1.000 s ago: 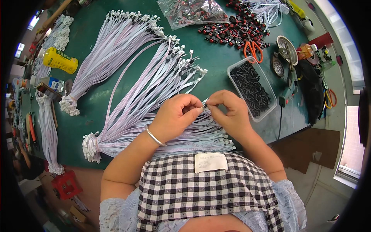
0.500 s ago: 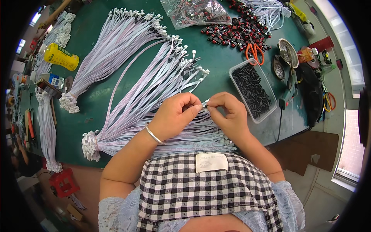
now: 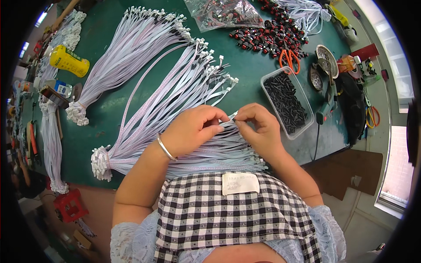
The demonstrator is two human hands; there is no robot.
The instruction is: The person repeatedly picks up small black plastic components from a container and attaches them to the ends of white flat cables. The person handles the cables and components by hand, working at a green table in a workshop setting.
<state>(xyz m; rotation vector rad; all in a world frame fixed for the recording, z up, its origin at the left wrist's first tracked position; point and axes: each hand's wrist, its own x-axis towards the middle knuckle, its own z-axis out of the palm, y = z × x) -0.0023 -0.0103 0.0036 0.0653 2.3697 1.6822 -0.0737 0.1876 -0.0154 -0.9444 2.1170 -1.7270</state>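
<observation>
Over the near edge of the green bench (image 3: 101, 114), my two hands meet above a fan of flat ribbon cables (image 3: 206, 144). Left hand (image 3: 193, 131) curled, thumb and forefinger pinched shut on the tip of one cable; right hand (image 3: 256, 127) pinched likewise on the same tip, fingertips of both nearly touching. What sits between them is too small to make out, maybe a small connector end. The cable in the grip belongs to the bundle lying flat under both wrists, running left toward a bound cluster of white plugs (image 3: 101, 162) by the bench edge. Cables look pale lilac-white, thin, flat, each ending in a small white housing. Judgement: very light, limp along the length, stiff only at the plug; thin wires likely to kink or pull out if tugged, so best held at the plastic housing or just behind it, not mid-ribbon. Slippery in a bunch, and single strands will slide off the pile. A second, larger bundle (image 3: 131, 48) fans out farther up the bench, well apart. To the right, a clear tray of small black parts (image 3: 287, 103), orange-handled scissors (image 3: 289, 59), a scatter of red-and-black pieces (image 3: 272, 37). Yellow bottle (image 3: 68, 61) far left.
</observation>
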